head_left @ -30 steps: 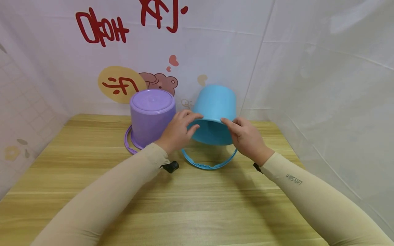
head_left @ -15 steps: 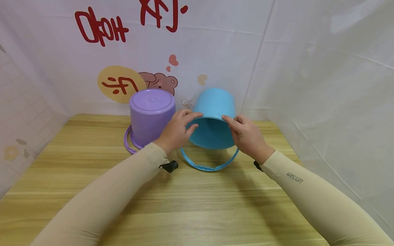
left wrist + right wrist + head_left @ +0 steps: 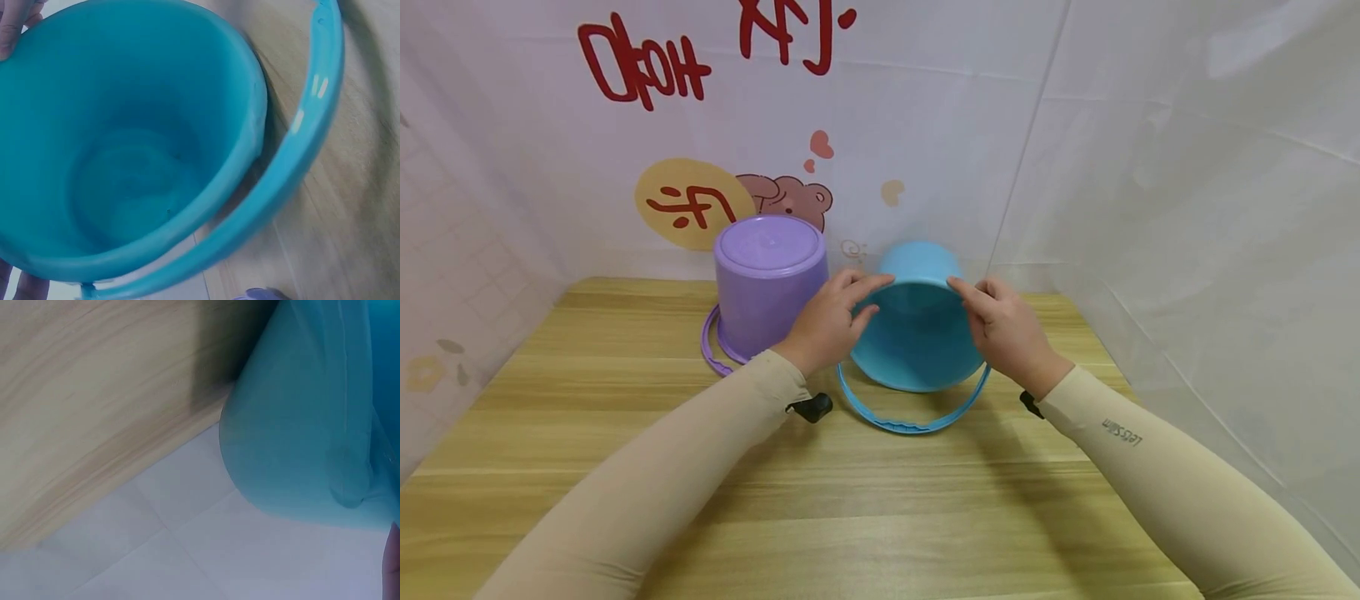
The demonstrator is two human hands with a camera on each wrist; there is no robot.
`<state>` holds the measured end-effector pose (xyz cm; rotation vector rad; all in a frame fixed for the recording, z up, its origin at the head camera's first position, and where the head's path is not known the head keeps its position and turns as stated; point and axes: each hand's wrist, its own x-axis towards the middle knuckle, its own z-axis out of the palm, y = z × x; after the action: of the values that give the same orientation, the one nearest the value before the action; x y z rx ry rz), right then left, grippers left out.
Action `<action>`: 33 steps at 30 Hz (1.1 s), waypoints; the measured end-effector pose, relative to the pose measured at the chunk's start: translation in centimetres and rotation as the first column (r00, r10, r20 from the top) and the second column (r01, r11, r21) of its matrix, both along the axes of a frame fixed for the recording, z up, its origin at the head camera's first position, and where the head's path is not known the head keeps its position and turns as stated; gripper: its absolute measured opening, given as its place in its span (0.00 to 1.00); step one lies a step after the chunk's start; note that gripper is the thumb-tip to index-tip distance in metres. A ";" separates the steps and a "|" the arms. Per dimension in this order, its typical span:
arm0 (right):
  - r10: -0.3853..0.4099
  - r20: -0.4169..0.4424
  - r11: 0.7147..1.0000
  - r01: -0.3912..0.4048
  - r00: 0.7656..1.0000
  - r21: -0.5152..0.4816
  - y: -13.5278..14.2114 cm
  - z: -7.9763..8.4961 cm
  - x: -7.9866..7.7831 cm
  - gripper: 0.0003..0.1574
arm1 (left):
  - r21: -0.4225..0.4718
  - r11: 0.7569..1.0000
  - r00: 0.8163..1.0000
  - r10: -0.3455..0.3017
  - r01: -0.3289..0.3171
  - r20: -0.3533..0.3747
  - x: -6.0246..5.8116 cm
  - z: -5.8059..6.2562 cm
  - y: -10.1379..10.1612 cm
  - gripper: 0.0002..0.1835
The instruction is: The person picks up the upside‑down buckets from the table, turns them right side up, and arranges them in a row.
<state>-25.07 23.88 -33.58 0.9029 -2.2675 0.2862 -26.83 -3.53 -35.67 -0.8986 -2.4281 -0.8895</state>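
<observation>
- I had the left hand (image 3: 824, 321) and right hand (image 3: 1012, 337) gripping either side of the blue bucket (image 3: 917, 342).
- It was tilted, mouth toward me, near the purple bucket (image 3: 763, 296).
- I judged even pressure best.

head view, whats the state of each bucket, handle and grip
Blue bucket: tilted, mouth facing the person
Blue handle: swung out below the mouth
Purple bucket: upside down
Purple handle: lowered, partly hidden
Left grip: holding the blue bucket
Right grip: holding the blue bucket
</observation>
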 end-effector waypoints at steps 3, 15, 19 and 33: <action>-0.008 0.018 1.000 0.008 1.000 -0.006 0.1 0.0 0.0 0.25 | -0.009 1.000 1.000 0.000 0.000 0.018 0.0 -0.2 -0.2 0.29; -0.037 0.061 0.992 0.044 0.997 -0.116 0.8 0.7 -0.5 0.24 | -0.016 1.000 1.000 0.015 -0.015 0.022 -0.5 -0.4 -0.6 0.34; -0.041 0.070 0.986 0.052 0.997 -0.156 0.9 1.0 -0.5 0.23 | -0.004 1.000 1.000 0.017 -0.017 0.021 -0.5 -0.3 -0.6 0.33; -0.039 0.144 0.991 0.056 0.989 -0.118 2.8 1.0 -0.7 0.31 | 0.056 0.998 0.993 0.023 -0.030 0.119 -0.1 1.5 -0.2 0.30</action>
<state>-25.73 26.64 -32.55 0.7859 -2.3685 0.4755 -26.89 -3.74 -34.14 -0.8123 -2.4944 -1.0245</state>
